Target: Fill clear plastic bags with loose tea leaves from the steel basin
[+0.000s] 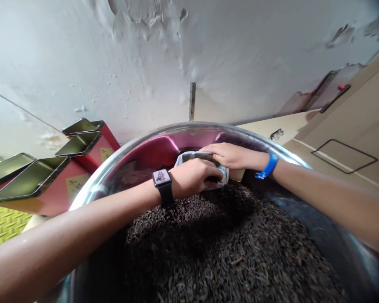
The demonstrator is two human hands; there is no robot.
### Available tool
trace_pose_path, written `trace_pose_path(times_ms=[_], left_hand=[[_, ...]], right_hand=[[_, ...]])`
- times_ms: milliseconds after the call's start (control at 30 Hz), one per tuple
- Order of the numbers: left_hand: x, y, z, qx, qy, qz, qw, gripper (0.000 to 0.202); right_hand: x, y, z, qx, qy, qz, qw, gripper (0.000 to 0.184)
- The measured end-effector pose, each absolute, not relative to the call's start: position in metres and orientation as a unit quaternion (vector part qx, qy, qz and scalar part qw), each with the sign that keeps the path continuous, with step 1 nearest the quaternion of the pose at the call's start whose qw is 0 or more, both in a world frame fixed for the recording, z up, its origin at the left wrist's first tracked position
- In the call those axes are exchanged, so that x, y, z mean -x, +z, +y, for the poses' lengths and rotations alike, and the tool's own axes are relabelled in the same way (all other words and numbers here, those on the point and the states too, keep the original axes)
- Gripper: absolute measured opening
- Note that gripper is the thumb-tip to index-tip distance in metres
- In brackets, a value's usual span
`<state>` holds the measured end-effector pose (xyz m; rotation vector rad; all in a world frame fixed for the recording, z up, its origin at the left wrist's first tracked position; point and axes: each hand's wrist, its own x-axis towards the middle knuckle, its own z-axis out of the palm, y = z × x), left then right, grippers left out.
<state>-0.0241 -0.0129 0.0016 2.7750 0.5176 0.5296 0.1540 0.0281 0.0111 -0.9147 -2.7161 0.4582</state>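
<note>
A large shiny metal basin [151,133] holds a broad heap of dark, dry tea leaves [249,248]. At its far side is a small opening lined with a whitish clear plastic bag [225,175]; what stands beneath the bag is mostly hidden. My left hand [192,174], with a black watch at the wrist, has its fingers curled over the bag's near edge. On the far right edge of the same bag, my right hand [225,155] is closed, a blue band around that wrist. Both hands touch the bag, close together.
Several red tins [47,185] with open tops stand left of the basin, near a yellow textured mat [6,223]. Behind rises a peeling white wall [145,63]. Eyeglasses [277,134] and a dark rectangular frame [344,156] lie to the right.
</note>
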Motion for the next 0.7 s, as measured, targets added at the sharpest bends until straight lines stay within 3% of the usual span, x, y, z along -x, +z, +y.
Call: trace_pose_path(times_ms=[267, 700], left_hand=[[0.036, -0.011, 0.013, -0.956, 0.175, 0.225, 0.067, 0.017], [0.032, -0.016, 0.01, -0.955, 0.185, 0.227, 0.052, 0.023]], right_hand=[[-0.156, 0.005, 0.034, 0.295, 0.148, -0.936, 0.125, 0.043], [-0.156, 0.008, 0.031, 0.3, 0.142, -0.936, 0.116, 0.039]])
